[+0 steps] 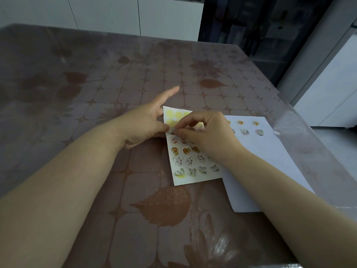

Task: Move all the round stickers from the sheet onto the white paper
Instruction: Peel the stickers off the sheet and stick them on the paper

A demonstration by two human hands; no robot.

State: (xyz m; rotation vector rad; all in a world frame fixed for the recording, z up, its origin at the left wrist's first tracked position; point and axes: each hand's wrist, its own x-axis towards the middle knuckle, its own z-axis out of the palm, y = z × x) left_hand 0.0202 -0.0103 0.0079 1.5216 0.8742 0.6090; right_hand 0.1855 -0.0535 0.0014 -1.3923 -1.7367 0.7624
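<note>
The sticker sheet (193,176) lies on the table in front of me, with several round picture stickers on its lower rows and bare yellow circles (174,114) at its top. My left hand (144,122) pinches the sheet's left edge, index finger stretched out. My right hand (204,132) rests over the sheet's middle, thumb and forefinger pinched on a round sticker (172,130) at the left edge. To the right lies the white paper (270,161), partly under the sheet, with several round stickers (244,131) stuck near its far end.
The table (96,93) wears a brown floral cloth under clear plastic. Its right edge runs close past the white paper. White cabinets stand behind, and a dark glass-fronted unit (260,26) at the back right.
</note>
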